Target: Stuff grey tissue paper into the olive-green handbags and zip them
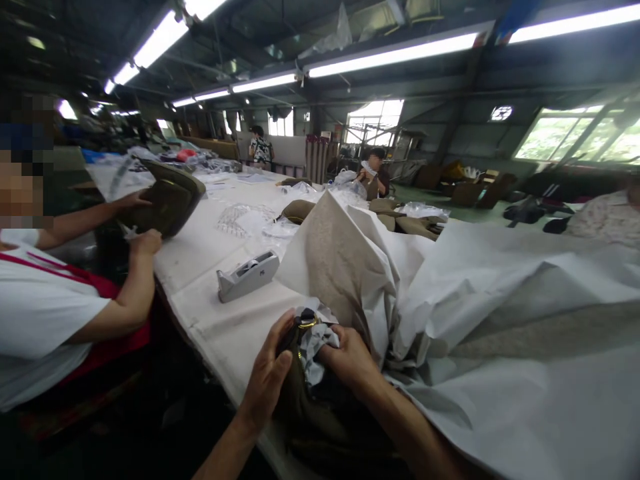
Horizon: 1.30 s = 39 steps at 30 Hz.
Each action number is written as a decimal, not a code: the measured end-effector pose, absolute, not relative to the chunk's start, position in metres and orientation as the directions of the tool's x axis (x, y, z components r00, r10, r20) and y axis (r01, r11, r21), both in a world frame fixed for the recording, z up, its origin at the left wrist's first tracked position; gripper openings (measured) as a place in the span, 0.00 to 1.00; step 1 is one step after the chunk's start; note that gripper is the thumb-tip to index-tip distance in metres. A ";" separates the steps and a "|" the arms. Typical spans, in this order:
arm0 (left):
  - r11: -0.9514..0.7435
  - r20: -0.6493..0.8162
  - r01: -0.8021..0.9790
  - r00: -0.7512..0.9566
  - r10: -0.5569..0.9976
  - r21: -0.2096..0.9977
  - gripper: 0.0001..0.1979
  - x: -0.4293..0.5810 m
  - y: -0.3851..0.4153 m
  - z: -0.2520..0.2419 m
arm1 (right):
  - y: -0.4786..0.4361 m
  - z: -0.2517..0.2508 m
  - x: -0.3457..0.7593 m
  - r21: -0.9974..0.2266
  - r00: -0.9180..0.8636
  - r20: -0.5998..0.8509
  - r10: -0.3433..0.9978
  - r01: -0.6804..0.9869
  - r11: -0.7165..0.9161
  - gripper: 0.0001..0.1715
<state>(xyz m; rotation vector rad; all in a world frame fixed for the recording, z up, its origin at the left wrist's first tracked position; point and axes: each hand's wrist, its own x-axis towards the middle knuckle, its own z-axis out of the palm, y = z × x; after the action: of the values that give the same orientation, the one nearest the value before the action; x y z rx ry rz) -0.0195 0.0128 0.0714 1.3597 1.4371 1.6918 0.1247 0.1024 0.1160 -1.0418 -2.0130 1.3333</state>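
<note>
A dark olive bag (320, 427) stands at the table's near edge, with a gold-coloured ring and zip edge by its opening. My left hand (267, 373) grips the bag's left side near the opening, its thumb towards me and its fingertips partly hidden. My right hand (350, 357) is closed on crumpled pale paper (315, 350) at the mouth of the bag. How much paper lies inside is hidden. Just beyond my hands, a grey tape dispenser (249, 275) sits on the white-covered table (210, 313).
Large crumpled white sheets (500, 320) rise on the right. To the left, a co-worker in a white top (50, 320) holds another olive bag (173, 193). Olive pieces (300, 211) and clear plastic (250, 220) lie farther along the table. Other people work beyond it.
</note>
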 end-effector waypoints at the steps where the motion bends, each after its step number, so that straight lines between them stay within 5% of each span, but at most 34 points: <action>1: -0.279 0.324 0.182 -0.315 0.892 0.943 0.34 -0.026 0.011 0.068 | 0.102 0.116 0.125 -0.941 -0.570 -0.014 0.821 0.286 0.182 0.06; 5: -0.170 0.186 0.080 -0.293 0.938 0.982 0.44 -0.039 0.012 0.051 | 0.094 0.115 0.124 -0.957 -0.563 -0.019 0.826 0.250 0.148 0.06; 10: -0.126 0.052 -0.163 -0.397 0.916 0.979 0.30 -0.028 0.016 0.036 | 0.077 0.115 0.109 -0.871 -0.535 -0.491 0.688 0.275 -0.408 0.03; 12: -0.121 0.065 -0.093 -0.462 0.885 0.988 0.26 -0.023 0.009 0.040 | 0.073 0.114 0.105 -0.830 -0.523 -0.553 0.649 0.286 -0.478 0.05; 15: -0.207 0.432 0.417 -0.566 0.702 0.885 0.18 -0.011 -0.006 0.069 | 0.073 0.117 0.109 -0.954 -0.575 -0.282 0.768 0.252 -0.162 0.07; 17: -0.357 0.766 0.755 -0.287 0.575 0.550 0.14 0.001 -0.013 0.101 | 0.075 0.125 0.118 -0.926 -0.650 -0.061 0.757 0.320 0.200 0.09; 18: -0.454 0.822 0.816 -0.045 0.568 0.358 0.13 0.008 -0.013 0.118 | 0.077 0.131 0.124 -0.843 -0.698 -0.007 0.716 0.389 0.371 0.10; 21: -0.429 0.673 0.901 0.278 0.685 0.065 0.09 0.024 -0.009 0.156 | 0.082 0.154 0.140 -0.511 -0.781 -0.011 0.625 0.541 0.668 0.16; 28: -0.227 0.335 0.916 0.338 0.880 -0.330 0.11 0.031 -0.004 0.154 | 0.106 0.175 0.121 -0.053 -0.828 -0.032 0.561 0.561 0.826 0.15; 36: -0.248 -0.101 0.903 0.226 0.969 -0.350 0.19 0.037 0.009 0.162 | 0.136 0.166 0.112 -0.023 -0.831 -0.043 0.554 0.556 0.831 0.10; 39: -0.231 -0.034 0.958 0.228 0.973 -0.169 0.18 0.030 0.017 0.150 | 0.130 0.174 0.117 -0.039 -0.829 -0.008 0.559 0.559 0.828 0.11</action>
<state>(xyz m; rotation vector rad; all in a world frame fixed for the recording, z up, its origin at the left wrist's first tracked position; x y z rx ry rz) 0.0303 0.0170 0.1495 2.5474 2.0128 -0.2156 0.1170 0.1299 0.1737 -0.9177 -3.0001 0.0620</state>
